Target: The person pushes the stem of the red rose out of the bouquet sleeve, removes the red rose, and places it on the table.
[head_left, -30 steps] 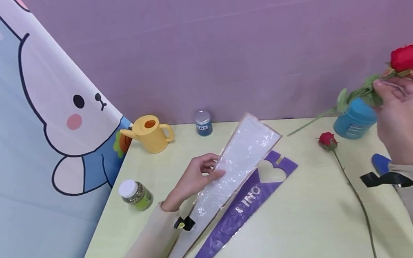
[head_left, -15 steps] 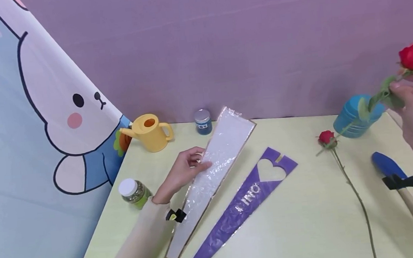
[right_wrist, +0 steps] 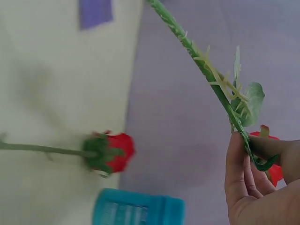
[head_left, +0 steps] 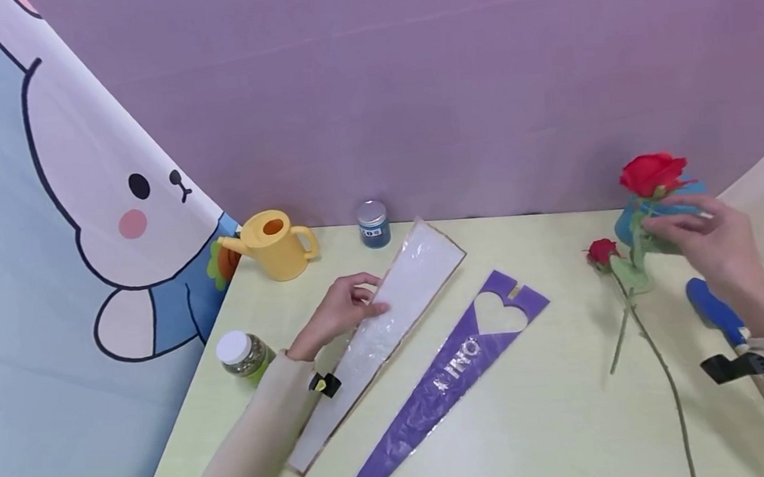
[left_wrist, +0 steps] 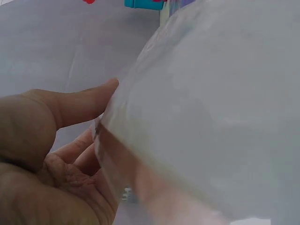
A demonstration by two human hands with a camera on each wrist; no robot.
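Left hand [head_left: 341,314] grips the clear sleeve [head_left: 389,321] by its left edge – thumb on top, fingers curled beneath, as the left wrist view confirms. The sleeve lies slantwise on the table [head_left: 541,421], wide end toward the wall, narrow end toward the near edge.

Right hand [head_left: 713,243] pinches the stem of a rose [head_left: 652,173] just under the bloom, thumb and fingers closed round it. This rose is held off the table, bloom up, stem hanging down and left with 1 leaf showing below the hand.

A 2nd rose [head_left: 603,251] lies flat on the table just left of the held stem, bud toward the wall, long stem running to the near edge. The 2 stems cross in the head view; whether they touch cannot be told.

A purple sleeve [head_left: 449,384] with a heart cut-out lies beside the clear one, parallel and apart from it.

Behind the right hand stands a blue jar [head_left: 626,221], partly hidden. A blue trowel [head_left: 712,308] lies under the right wrist.

Along the left side – a yellow watering can [head_left: 276,244], a small blue pot [head_left: 374,225] and a white-capped jar [head_left: 242,354].
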